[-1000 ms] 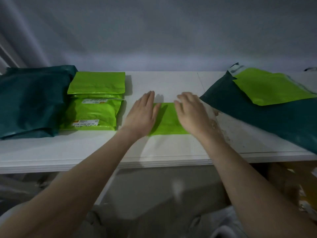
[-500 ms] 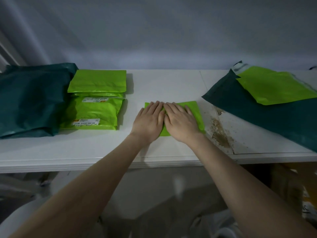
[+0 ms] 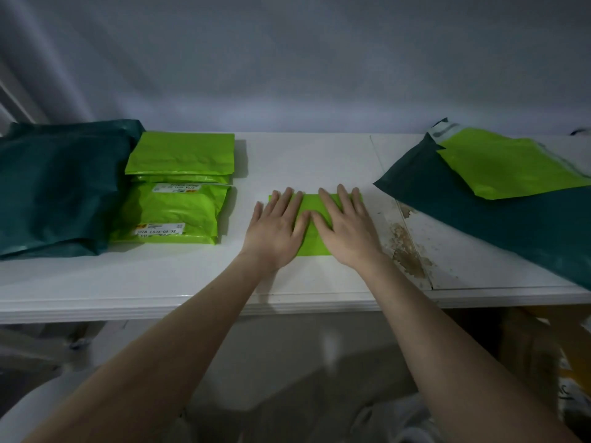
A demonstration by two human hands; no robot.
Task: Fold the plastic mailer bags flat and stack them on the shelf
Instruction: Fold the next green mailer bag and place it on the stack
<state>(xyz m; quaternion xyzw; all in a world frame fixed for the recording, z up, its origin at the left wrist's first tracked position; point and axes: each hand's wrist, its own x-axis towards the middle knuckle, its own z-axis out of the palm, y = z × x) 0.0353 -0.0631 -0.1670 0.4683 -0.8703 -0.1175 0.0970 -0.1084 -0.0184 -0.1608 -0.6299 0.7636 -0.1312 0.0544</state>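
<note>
Your left hand (image 3: pixel 277 226) and right hand (image 3: pixel 347 226) lie flat, fingers spread, pressing the folded lime-green mailer (image 3: pixel 315 230) onto the white shelf (image 3: pixel 192 282), thumbs nearly touching. Looks like the flattening step. The lime-green mailer stack (image 3: pixel 176 199) sits left of the mailer, near but apart. Next: pinch the fold's edges without letting it spring open, then carry it onto that stack.
</note>
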